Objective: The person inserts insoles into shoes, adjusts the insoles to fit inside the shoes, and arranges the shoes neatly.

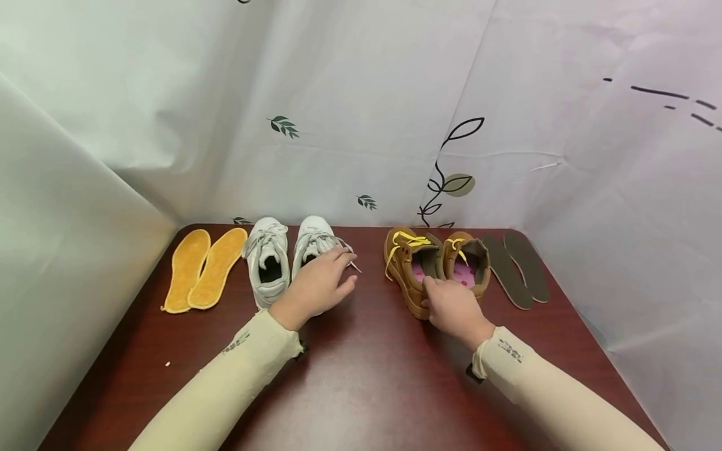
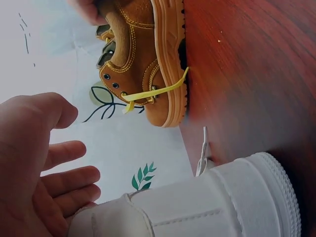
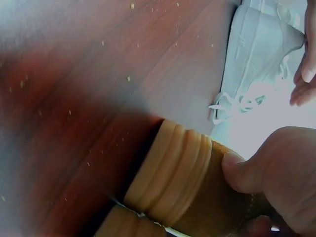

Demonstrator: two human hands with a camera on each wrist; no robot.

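My right hand [image 1: 454, 310] grips the heel of the left brown shoe [image 1: 397, 269], with the thumb [image 3: 234, 170] against the outside of the heel. That shoe has yellow laces and a pink insole [image 1: 418, 271]. Beside it stands the other brown shoe [image 1: 483, 260], with a pink patterned insole [image 1: 464, 274] inside. Over the right white shoe [image 1: 312, 225] is my left hand [image 1: 318, 282], its fingers loosely extended and holding nothing. Whether it touches that shoe I cannot tell. The left white shoe [image 1: 269, 292] sits next to it, dark inside.
Two orange insoles [image 1: 223, 263] lie overlapping at the table's left side. Two dark grey insoles [image 1: 527, 263] lie to the right of the brown shoes. The dark red table [image 1: 361, 388] backs onto a pale printed curtain [image 1: 361, 94], which also rises at both sides.
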